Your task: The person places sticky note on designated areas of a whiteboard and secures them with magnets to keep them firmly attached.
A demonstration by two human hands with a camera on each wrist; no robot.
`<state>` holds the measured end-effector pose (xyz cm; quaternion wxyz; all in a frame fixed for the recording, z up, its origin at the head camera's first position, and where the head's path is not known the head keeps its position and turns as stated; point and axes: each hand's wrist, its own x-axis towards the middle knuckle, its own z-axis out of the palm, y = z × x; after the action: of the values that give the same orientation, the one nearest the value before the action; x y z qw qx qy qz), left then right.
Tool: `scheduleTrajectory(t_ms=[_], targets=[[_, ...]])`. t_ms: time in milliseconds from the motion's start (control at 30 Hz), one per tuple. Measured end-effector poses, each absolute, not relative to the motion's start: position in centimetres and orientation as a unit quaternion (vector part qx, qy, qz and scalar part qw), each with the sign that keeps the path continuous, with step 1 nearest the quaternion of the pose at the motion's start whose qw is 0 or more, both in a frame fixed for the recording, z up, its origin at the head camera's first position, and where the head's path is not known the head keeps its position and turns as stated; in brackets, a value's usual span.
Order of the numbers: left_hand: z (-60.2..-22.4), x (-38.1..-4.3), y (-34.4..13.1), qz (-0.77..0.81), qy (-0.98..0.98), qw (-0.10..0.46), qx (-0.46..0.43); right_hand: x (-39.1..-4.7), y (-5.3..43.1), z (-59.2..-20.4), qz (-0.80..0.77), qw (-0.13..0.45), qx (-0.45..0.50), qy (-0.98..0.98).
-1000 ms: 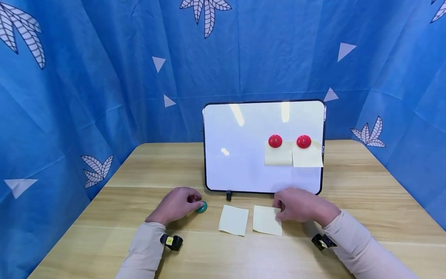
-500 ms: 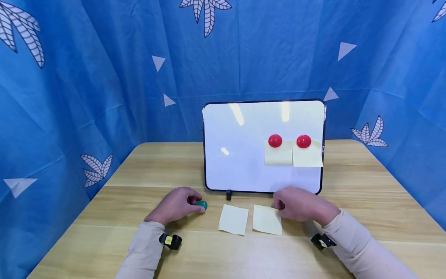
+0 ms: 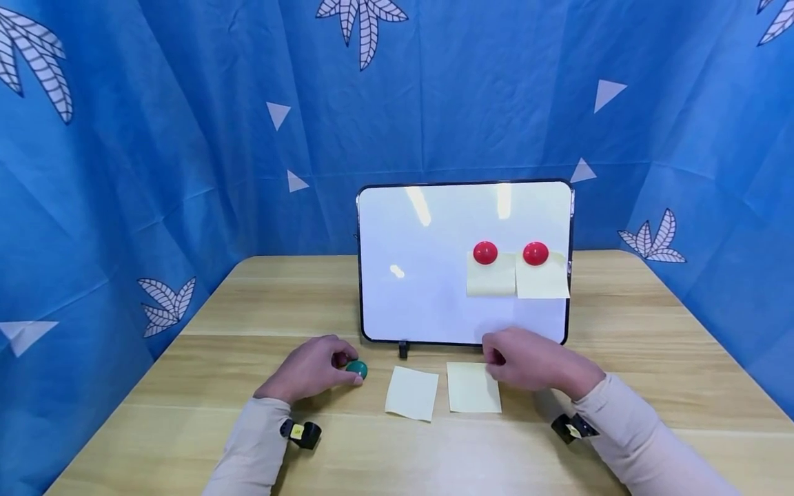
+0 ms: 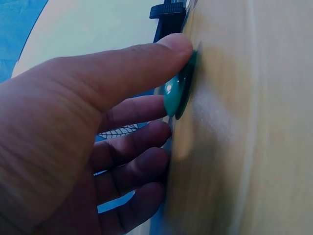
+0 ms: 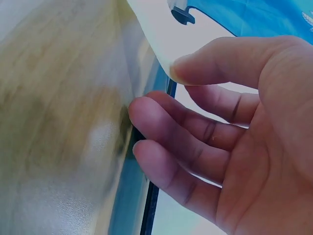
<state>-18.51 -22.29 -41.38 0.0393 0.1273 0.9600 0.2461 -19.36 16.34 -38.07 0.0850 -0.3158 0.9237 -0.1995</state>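
Note:
My left hand (image 3: 316, 367) pinches a round green magnet (image 3: 356, 370) between thumb and index finger. In the left wrist view the magnet (image 4: 172, 95) is on edge-on display, its dark underside close to the tabletop. My right hand (image 3: 527, 358) pinches the upper right corner of a pale yellow sticky note (image 3: 473, 389); in the right wrist view the note (image 5: 149, 29) runs up from the thumb tip. A second sticky note (image 3: 412, 394) lies on the table between the hands. Two red magnets (image 3: 485, 253) hold two more notes (image 3: 542, 281) on the whiteboard.
The whiteboard (image 3: 415, 296) with a black frame stands upright just behind both hands, with a small black foot (image 3: 403, 349) at its lower edge. Under everything is a wooden table (image 3: 384, 461). A blue patterned curtain (image 3: 205, 138) surrounds the back and sides.
The right-hand note has lifted slightly at its near edge, with my right hand holding its corner. The green magnet has tipped a little in my left fingers. The head view has shifted slightly.

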Motion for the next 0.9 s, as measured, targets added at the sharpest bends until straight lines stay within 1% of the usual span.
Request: scheduleTrajectory(t_ms=[100, 333, 533, 900], targets=[[-41.33, -18.43, -22.3, 0.245, 0.96, 0.044, 0.129, -19.49, 16.34, -38.08, -0.206, 0.08, -0.319, 0.922], [-41.13, -18.32, -22.11, 0.248, 0.958, 0.047, 0.133, -19.7, 16.46, -38.12, -0.222, 0.04, -0.33, 0.917], [-41.22, -18.38, -21.9, 0.259, 0.956, 0.052, 0.129, -19.87, 16.4, -38.21, -0.235, 0.025, -0.323, 0.916], [-41.37, -18.29, -21.9, 0.258, 0.956, 0.045, 0.129, -20.1, 16.01, -38.36, -0.258, 0.001, -0.319, 0.912]])
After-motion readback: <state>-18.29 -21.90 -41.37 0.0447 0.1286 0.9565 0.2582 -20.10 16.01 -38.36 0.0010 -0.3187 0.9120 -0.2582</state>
